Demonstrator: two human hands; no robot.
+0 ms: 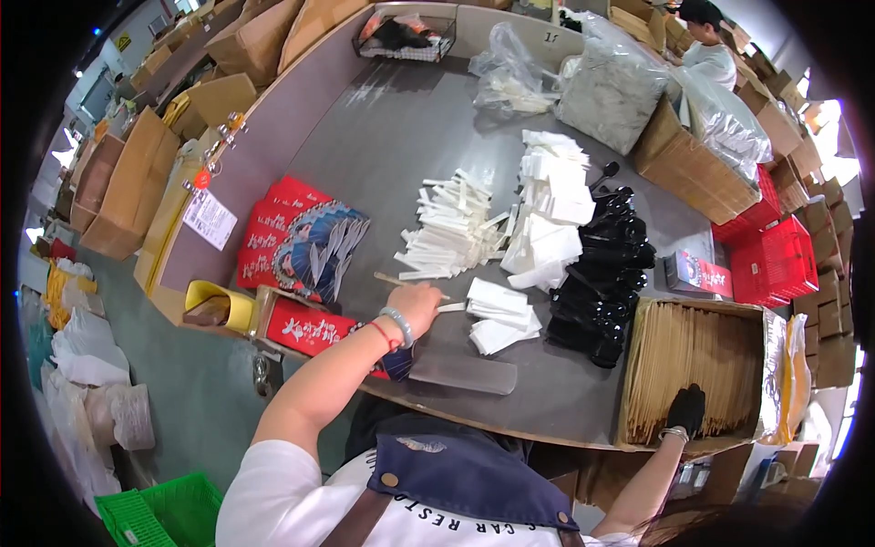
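Note:
My bare left hand (415, 308), with a bracelet and a red string at the wrist, is closed over the table around a thin wooden stick (390, 278). Close to its fingers are a small stack of white paper sleeves (499, 314) and a pile of narrow white packets (447, 228). My right hand (685, 410), in a black glove, rests on wooden sticks (697, 351) packed in a cardboard box (629, 401). Its dark fingers blend together, hiding their grip. Between the hands lie more white sleeves (551, 201) and a heap of shiny black-wrapped items, perhaps spoons (602, 273).
Red printed packets (283, 228) fan out at the left, beyond a box of similar packets (305, 328). A clear plastic strip (465, 374) lies at the near edge. Red baskets (775, 260) stand right; plastic-covered bundles (611, 82) and a wire basket (406, 36) stand at the back. Another person (709, 46) is far right.

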